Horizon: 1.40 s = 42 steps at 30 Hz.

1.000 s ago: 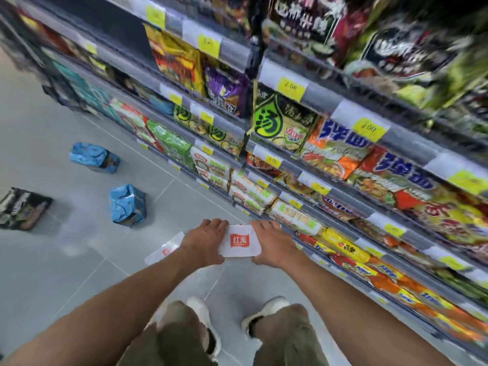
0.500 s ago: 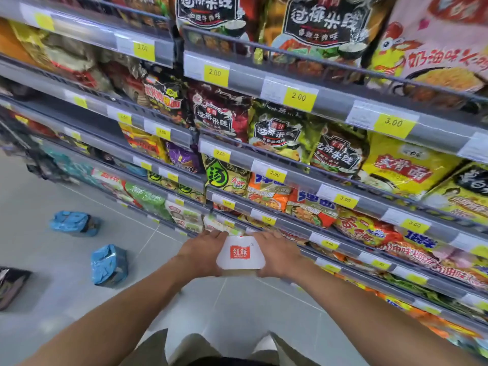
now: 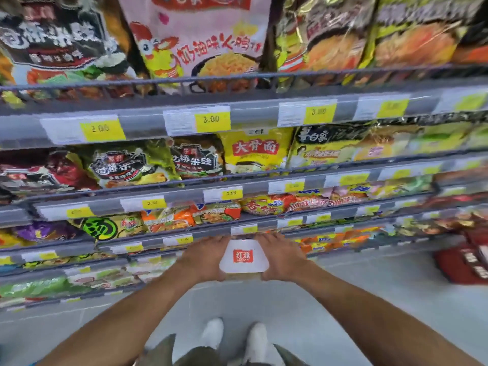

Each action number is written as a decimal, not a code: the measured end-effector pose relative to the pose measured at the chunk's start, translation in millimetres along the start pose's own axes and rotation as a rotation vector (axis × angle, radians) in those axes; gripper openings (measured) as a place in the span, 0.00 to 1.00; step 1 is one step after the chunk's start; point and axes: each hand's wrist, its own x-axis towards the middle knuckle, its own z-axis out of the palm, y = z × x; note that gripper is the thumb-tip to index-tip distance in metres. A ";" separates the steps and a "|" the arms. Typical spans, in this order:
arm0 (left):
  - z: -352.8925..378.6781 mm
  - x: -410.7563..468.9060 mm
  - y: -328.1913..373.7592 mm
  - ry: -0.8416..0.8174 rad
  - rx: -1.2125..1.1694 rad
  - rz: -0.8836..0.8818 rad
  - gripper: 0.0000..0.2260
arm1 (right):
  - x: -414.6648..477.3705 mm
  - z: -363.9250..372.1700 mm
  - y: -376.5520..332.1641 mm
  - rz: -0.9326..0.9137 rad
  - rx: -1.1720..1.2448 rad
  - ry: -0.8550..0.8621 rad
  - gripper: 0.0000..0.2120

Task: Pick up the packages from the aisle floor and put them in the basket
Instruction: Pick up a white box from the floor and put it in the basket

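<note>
Fingers of the left hand (image 3: 204,256) and right hand (image 3: 281,256) curl around the sides of a white plastic package with a red square logo (image 3: 244,257), held at waist height before grey shelves (image 3: 148,125) of noodle packets.

The person has risen from a crouch, so the white package (image 3: 244,256) clasped between the left hand (image 3: 203,257) and the right hand (image 3: 284,257) has gone up from near the floor (image 3: 343,299) to the level of the lower shelves, and the white shoes (image 3: 212,332) now stand side by side below. The view has swung up and to the right: the blue packages and the dark package on the floor at left have gone out of sight. A pink pack (image 3: 200,35) now fills the top, and a blurred red object (image 3: 460,262) has come in at right.
</note>
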 end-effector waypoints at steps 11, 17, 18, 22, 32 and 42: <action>-9.8 77.5 113.9 -0.097 0.273 0.657 0.42 | -126.5 59.3 31.8 0.656 0.331 0.107 0.49; 25.4 76.0 178.9 -0.210 0.353 0.879 0.34 | -203.4 110.2 12.7 0.897 0.457 0.165 0.44; 29.4 72.6 190.9 -0.225 0.373 0.912 0.33 | -215.0 118.0 10.4 0.930 0.478 0.170 0.44; 56.3 49.1 247.9 -0.278 0.436 1.051 0.29 | -269.0 157.5 -2.4 1.069 0.569 0.183 0.46; 127.9 -16.9 366.8 -0.354 0.563 1.199 0.35 | -395.9 230.9 -15.9 1.227 0.633 0.213 0.45; 162.2 -60.1 466.3 -0.300 0.647 1.294 0.31 | -486.3 272.0 14.0 1.283 0.660 0.258 0.45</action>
